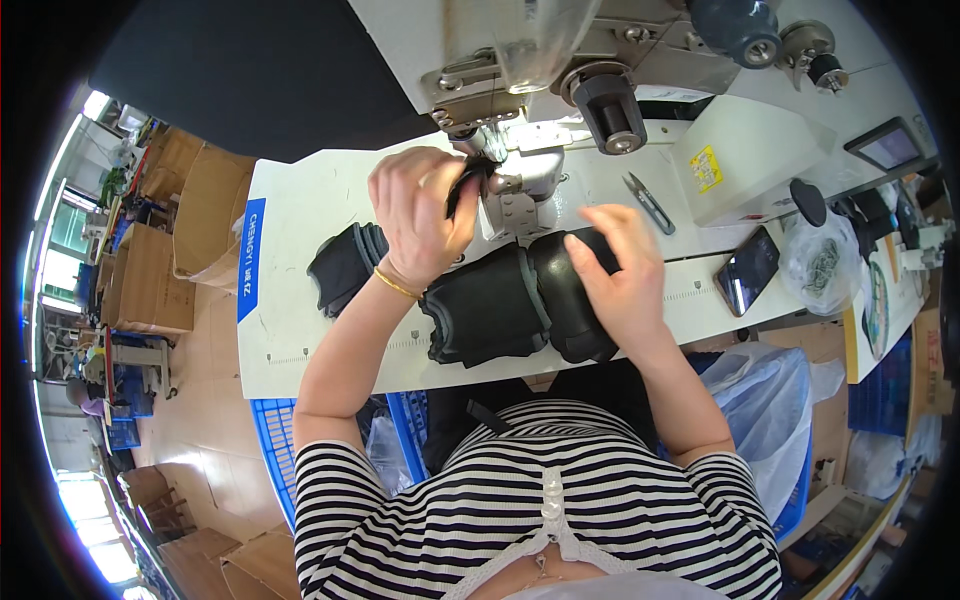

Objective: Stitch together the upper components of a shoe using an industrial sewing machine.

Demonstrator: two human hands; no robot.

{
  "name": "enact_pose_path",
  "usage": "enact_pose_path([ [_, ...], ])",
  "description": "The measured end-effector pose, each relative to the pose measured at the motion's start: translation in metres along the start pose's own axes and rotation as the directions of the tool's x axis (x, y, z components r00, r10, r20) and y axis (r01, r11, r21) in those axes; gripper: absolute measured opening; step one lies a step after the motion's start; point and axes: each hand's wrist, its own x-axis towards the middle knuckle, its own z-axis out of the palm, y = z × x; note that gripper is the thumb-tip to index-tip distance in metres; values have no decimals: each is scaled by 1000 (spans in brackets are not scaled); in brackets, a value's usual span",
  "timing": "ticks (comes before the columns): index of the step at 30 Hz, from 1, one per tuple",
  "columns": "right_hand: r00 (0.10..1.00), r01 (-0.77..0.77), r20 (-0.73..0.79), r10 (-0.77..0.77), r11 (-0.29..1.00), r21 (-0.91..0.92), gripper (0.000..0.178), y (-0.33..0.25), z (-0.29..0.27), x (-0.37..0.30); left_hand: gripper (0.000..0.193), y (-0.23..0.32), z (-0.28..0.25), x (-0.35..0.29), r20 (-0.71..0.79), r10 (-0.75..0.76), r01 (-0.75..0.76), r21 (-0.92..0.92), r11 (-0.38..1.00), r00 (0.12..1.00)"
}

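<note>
My left hand (418,208) is closed on a small black fabric piece (468,188), held up against the sewing head of an industrial sewing machine (530,172). The hand hides part of that piece. My right hand (622,272) is at the right end of a row of black padded pieces, its thumb and fingers apart and slightly blurred. Nearest to it is a smooth, shiny black padded piece (572,300); whether the fingertips touch it, I cannot tell. Beside this lies a stack of black pieces with grey edges (487,312). Another black stack (345,268) sits left of my left wrist.
Thread snips (650,204) lie on the white machine table (290,350), with a phone (748,270) and a clear bag (825,255) farther right. Blue baskets (272,430) stand below the front edge. Cardboard boxes (150,280) line the left side.
</note>
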Motion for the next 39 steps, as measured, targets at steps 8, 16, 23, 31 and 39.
enact_pose_path([
  [8,961,-198,97,258,890,-410,58,31,-14,-21,40,-4,0,-3,285,-376,379,47,924,882],
  [16,999,-29,22,46,871,-491,52,30,-4,-27,48,-66,-131,-88,516,-422,154,482,862,746],
  [23,987,149,41,-154,806,-573,38,25,-4,-27,48,-4,-128,-67,618,-444,543,31,839,649],
  [31,974,201,-2,-227,866,-458,12,28,-6,-21,33,81,-54,-47,657,-491,682,-48,730,572],
  [39,974,179,-49,-221,885,-429,10,31,-6,-18,32,77,-50,-39,636,-518,686,-23,727,572],
])
